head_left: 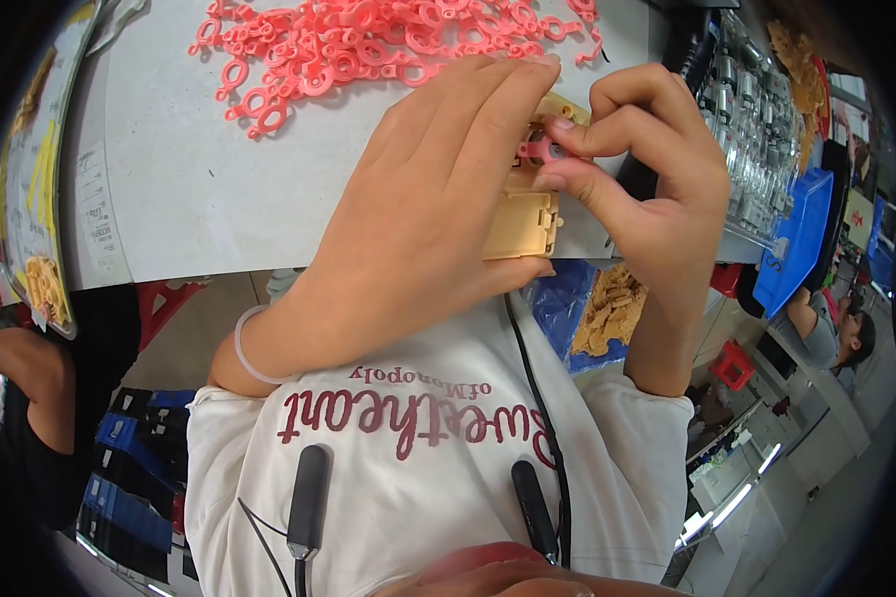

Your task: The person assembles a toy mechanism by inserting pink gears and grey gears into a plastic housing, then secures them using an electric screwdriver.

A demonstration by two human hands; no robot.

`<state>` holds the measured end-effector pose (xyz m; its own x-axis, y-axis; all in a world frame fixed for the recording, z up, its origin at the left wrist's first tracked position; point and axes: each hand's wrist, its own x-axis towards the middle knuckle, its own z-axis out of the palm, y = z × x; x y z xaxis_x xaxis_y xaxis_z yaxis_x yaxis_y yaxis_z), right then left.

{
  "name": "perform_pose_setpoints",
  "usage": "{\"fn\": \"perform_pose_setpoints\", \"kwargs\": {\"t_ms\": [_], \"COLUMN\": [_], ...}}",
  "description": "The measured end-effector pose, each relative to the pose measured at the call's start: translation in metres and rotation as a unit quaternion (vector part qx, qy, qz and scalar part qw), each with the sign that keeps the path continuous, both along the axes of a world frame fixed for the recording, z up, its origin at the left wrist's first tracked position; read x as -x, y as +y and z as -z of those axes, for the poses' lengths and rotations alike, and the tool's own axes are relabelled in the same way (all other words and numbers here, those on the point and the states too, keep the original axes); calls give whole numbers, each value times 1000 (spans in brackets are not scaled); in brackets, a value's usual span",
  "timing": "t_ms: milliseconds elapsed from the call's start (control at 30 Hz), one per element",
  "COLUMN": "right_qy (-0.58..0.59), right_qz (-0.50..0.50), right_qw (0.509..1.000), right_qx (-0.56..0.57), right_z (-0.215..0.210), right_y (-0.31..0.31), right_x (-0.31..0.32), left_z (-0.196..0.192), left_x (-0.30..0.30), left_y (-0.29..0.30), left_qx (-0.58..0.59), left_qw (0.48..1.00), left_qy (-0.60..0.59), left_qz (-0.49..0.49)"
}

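Note:
My left hand (418, 184) is wrapped round a pale yellow plastic casing (520, 227) and holds it over the near edge of the table. Most of the casing is hidden behind the palm and fingers; its right end shows small tabs and notches. Between thumb and fingertips, my right hand (657, 149) pinches a small pink plastic ring piece (542, 149) with a dark centre, against the casing's upper part. Whether the ring piece is seated in the casing cannot be made out. Beyond the left hand lies a heap of pink plastic ring pieces (368, 40).
The pale tabletop (169, 199) carries the heap. Clear trays of metallic parts (752, 129) stand at right, near a blue bin (794, 239). Below the table edge, a blue-lined container holds yellow pieces (612, 313). Other people sit at left (45, 388) and right (816, 323).

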<state>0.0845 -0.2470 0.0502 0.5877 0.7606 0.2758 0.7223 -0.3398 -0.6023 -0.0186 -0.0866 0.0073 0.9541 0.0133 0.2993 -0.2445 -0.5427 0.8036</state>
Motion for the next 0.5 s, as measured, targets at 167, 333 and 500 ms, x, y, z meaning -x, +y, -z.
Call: {"fn": "perform_pose_setpoints", "kwargs": {"t_ms": [167,333,500], "right_qy": [25,32,34], "right_qz": [-9,8,50], "right_qw": [999,999,998], "right_qx": [46,37,13], "right_z": [-8,-5,3], "right_y": [10,7,-9], "right_x": [0,3,1], "left_z": [0,-2,-15], "left_x": [-1,-2,-1], "left_y": [1,1,8], "left_qx": [6,2,13], "left_qw": [1000,1000,997], "left_qy": [-3,-6,57], "left_qz": [1,12,50]}}
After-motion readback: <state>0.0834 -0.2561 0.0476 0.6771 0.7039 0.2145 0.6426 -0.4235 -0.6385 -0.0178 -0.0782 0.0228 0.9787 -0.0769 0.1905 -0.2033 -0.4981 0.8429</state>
